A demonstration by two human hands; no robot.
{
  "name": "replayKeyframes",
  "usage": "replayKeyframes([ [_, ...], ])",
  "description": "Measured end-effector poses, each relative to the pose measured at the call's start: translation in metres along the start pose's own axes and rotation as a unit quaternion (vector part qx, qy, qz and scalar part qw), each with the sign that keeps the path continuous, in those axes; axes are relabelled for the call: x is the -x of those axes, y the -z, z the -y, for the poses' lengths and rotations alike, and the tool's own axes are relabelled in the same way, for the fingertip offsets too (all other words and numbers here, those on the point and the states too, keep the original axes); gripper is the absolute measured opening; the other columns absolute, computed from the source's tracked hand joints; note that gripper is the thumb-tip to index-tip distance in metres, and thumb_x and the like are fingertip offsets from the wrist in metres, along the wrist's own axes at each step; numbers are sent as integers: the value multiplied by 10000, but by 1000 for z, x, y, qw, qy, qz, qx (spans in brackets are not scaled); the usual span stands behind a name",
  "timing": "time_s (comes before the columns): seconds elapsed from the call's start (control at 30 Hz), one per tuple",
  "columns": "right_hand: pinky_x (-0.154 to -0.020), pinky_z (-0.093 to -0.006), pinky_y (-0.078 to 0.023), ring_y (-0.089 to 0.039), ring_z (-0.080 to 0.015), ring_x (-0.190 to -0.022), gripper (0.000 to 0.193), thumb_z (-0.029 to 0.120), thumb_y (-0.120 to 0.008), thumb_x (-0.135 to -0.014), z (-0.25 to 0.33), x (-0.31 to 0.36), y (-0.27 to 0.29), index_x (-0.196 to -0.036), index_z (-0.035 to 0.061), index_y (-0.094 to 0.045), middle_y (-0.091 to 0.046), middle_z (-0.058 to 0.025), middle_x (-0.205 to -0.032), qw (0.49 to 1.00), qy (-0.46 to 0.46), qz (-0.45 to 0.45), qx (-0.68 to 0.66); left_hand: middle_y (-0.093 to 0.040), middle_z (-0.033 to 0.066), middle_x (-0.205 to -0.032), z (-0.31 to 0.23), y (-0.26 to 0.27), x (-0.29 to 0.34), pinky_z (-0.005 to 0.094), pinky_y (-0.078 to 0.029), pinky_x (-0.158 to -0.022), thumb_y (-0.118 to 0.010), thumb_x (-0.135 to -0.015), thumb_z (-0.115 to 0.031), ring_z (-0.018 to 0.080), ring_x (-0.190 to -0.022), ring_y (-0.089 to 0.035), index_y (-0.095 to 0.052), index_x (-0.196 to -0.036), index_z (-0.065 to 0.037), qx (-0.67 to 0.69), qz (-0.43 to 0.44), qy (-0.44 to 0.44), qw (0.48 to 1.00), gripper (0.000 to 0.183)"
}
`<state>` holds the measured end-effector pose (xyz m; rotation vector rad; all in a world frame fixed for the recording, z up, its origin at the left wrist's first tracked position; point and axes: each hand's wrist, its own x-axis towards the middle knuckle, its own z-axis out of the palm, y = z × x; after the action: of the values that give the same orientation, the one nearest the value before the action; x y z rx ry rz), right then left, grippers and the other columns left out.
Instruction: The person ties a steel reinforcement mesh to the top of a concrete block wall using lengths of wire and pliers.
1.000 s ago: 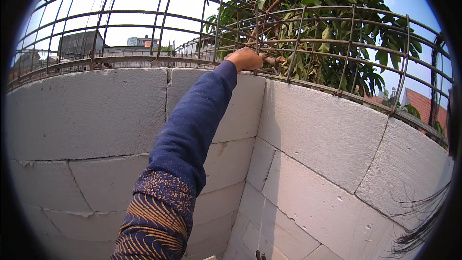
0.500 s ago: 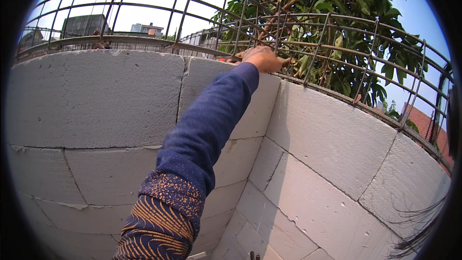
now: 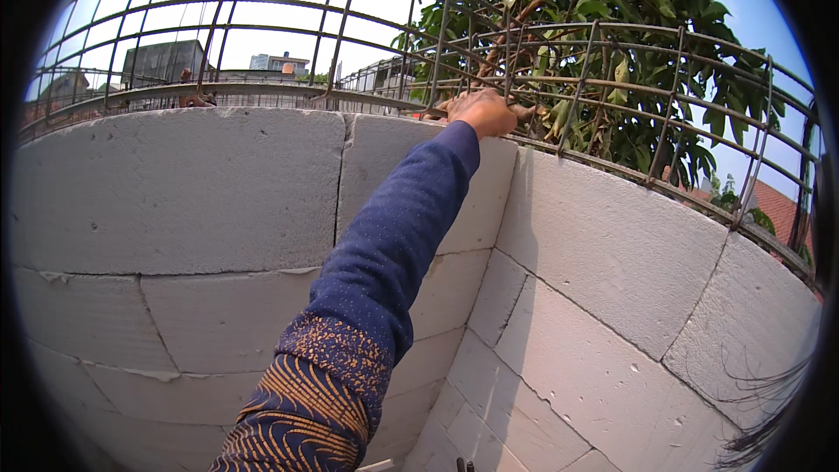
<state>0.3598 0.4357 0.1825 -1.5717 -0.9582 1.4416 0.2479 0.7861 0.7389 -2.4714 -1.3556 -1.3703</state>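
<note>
My left hand [image 3: 483,114] reaches up to the top of the block wall, where two walls meet in a corner. Its back faces me and the fingers curl over, mostly hidden behind the hand. They are at the lower bars of a rebar cage [image 3: 577,79], but what they close on I cannot make out. A dark blue sleeve [image 3: 384,218] with an orange pattern covers the forearm and crosses in front of the pale block wall [image 3: 210,192]. My right hand is out of view.
The rebar cage runs along both wall tops. Beyond the corner, leafy branches [image 3: 664,0] push up against the bars. A second block wall [image 3: 612,236] extends to the right. Two dark tips [image 3: 465,465] poke in at the lower edge. Strands of hair hang at lower right.
The view has shifted a little, so the walls sit slightly further right and lower. My left hand stays at the same corner, with no clear change in its grip.
</note>
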Motion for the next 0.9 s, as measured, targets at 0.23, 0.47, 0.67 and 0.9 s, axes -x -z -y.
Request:
replayKeyframes([
  [0.23, -673, -374, -453, -550, -220, -806, 331, 168, -683, -814, 41, 29, -24, -1056, -45, -609, -592, -95, -913, 997, -1, -75, 3, -694, 193, -1217, 6, -6, -13, 441, -476, -1021, -553, -933, -482, 352, -1203, -629, -712, -1126, 3, -17, 12, -1, 1000, 545],
  [0.47, -670, -392, -459, -554, -223, -793, 361, 175, -700, -811, 14, 5, -12, -1079, -45, -602, -601, -108, -898, 999, 3, -28, 30, -690, 201, -1231, 2, -13, -12, 471, -449, -1026, -575, -823, -332, 349, -1218, -622, -735, -1097, -12, 11, -6, -22, 1000, 450],
  [0.67, -650, -385, -455, -552, -215, -766, 324, 168, -694, -817, 10, 7, -14, -1053, -34, -602, -598, -102, -870, 999, 18, -41, -9, -677, 293, -1130, 18, -4, -32, 420, -529, -907, -587, -853, -283, 378, -1093, -673, -718, -987, 71, -47, 8, -153, 987, 400],
  [0.9, -627, -378, -450, -551, -207, -735, 282, 160, -688, -824, 10, 3, -14, -1022, -22, -603, -595, -94, -839, 998, 29, -40, -27, -695, 197, -1215, 12, -5, -18, 422, -545, -942, -694, -783, -48, 350, -1165, -663, -713, -1154, -47, -70, -6, -3, 998, 371],
])
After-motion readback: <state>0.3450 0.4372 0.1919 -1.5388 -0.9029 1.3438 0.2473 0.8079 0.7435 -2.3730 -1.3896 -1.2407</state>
